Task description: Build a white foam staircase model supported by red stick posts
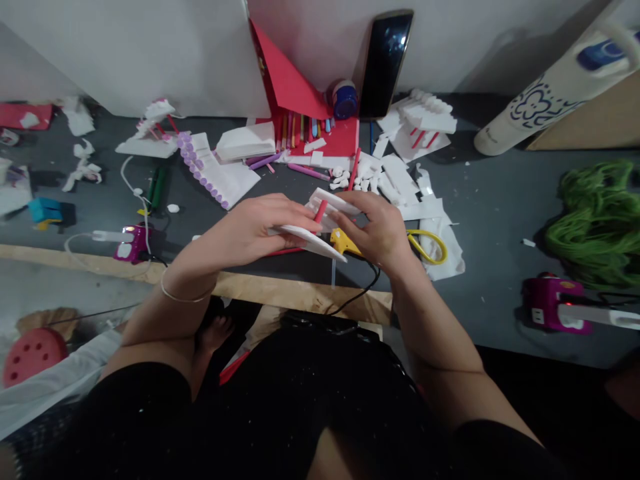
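Observation:
Over the near edge of the desk, my left hand (263, 227) grips a white foam piece (320, 246), with the thumb and fingers on its edge. A short red stick (321, 211) rises from it toward a second white foam board (336, 201). My right hand (380, 230) is closed around that far board, fingers bent near the stick. Whether the stick joins both boards cannot be made out. Under the hands lies a yellow glue gun (345, 242) with a black cord. Beside my right wrist are yellow-handled scissors (433, 248), partly hidden.
Foam scraps (400, 180) and a red box (295, 80) of coloured sticks lie beyond. A phone (387, 63) leans on the wall. A small foam model (425, 120), bottle (535, 100), green strands (595, 227) and purple power adapters (555, 303) stand around.

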{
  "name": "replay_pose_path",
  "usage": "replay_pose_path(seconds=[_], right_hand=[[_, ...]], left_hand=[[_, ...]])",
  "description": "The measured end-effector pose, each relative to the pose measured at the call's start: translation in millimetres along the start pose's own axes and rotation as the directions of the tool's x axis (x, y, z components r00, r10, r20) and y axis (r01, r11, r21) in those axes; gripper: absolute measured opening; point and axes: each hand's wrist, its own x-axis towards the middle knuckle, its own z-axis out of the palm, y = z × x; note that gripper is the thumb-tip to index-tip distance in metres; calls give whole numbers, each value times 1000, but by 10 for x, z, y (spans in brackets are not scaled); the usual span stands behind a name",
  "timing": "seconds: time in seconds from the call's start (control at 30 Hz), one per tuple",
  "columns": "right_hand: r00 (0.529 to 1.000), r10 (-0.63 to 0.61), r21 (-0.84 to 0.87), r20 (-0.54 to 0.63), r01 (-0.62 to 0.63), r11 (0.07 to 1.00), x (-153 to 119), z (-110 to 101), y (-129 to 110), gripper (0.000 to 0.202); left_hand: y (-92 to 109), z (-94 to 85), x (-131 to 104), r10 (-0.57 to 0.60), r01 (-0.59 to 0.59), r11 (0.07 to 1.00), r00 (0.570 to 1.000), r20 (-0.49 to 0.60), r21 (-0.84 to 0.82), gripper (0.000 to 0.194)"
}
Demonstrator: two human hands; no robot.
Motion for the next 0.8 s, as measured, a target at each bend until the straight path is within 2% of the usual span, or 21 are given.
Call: replay_pose_path(seconds=[0.3, 0.8], right_hand=[[1000, -22, -16, -2, 22, 1000, -8, 31, -30, 28], [998, -65, -58, 11, 66, 996, -41, 76, 7, 24]], left_hand=[[6, 69, -71, 18, -19, 1000, 996, -89, -9, 24], [33, 92, -105, -37, 37, 999, 995, -88, 8, 23]])
